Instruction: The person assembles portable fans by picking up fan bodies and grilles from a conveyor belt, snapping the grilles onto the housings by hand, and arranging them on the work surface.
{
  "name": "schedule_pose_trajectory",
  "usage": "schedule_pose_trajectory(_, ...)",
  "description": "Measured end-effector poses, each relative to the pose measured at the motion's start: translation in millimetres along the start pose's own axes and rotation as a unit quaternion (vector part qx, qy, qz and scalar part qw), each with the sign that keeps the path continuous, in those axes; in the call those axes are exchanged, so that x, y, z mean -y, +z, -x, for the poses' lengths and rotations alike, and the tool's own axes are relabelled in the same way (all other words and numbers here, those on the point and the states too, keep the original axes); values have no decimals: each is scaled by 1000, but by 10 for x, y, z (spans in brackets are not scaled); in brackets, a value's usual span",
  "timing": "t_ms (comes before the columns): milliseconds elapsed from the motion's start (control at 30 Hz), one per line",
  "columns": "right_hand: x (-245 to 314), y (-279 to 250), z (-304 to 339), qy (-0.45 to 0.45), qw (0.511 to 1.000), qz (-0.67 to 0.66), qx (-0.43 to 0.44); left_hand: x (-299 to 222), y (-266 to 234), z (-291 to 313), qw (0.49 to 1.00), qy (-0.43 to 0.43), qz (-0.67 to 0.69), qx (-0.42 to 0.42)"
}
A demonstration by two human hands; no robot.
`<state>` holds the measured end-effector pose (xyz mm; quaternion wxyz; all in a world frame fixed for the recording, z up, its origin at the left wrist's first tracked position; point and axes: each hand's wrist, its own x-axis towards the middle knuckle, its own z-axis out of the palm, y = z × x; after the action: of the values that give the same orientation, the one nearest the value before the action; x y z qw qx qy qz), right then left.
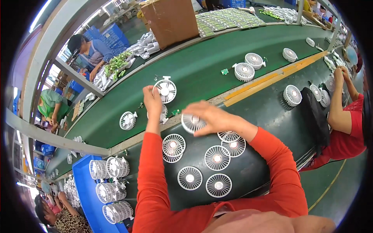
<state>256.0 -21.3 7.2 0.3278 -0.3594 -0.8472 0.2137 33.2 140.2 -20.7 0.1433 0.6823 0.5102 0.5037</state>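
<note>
My left hand [152, 104] is closed on the edge of a white fan housing [166, 92] with its blades showing, held over the green conveyor belt [194, 77]. Another white fan part, partly hidden, sits just beneath it. My right hand [213, 115], slightly blurred, grips a round white fan grille [192, 123] above the dark worktop. Several more grilles lie near my forearms, among them one grille [217, 158] in the middle, another [190, 178] nearer me and an overlapping pair [173, 146] at the left. A small green circuit board [176, 112] lies between my hands.
A blue tray [86, 182] at the left stands beside stacked fan housings [111, 192]. On the belt are a fan housing [128, 120] and, further right, several fan heads [244, 72]. A co-worker in red [347, 124] sits at the right. A cardboard box [169, 23] stands across the belt.
</note>
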Motion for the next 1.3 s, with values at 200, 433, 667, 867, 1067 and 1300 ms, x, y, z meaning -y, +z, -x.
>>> schedule_pose_trajectory(200,141,-84,-47,17,968,83,-237,-765,103,725,819,-247,515,54)
schedule_pose_trajectory(433,138,45,-19,-36,974,144,-173,-1037,22,1041,609,-356,692,151)
schedule_pose_trajectory(667,108,237,5,-9,980,40,-193,-1282,-11,1166,756,-250,602,60)
schedule_pose_trajectory(867,187,440,1,64,917,-330,-213,-1461,-1,1195,934,54,354,3)
schedule_pose_trajectory(1067,112,216,-50,-23,971,-57,-230,-1537,12,1180,851,-137,506,40)
schedule_pose_trajectory(1300,124,296,-66,-44,962,-86,-255,-1613,-24,1253,855,-153,495,16)
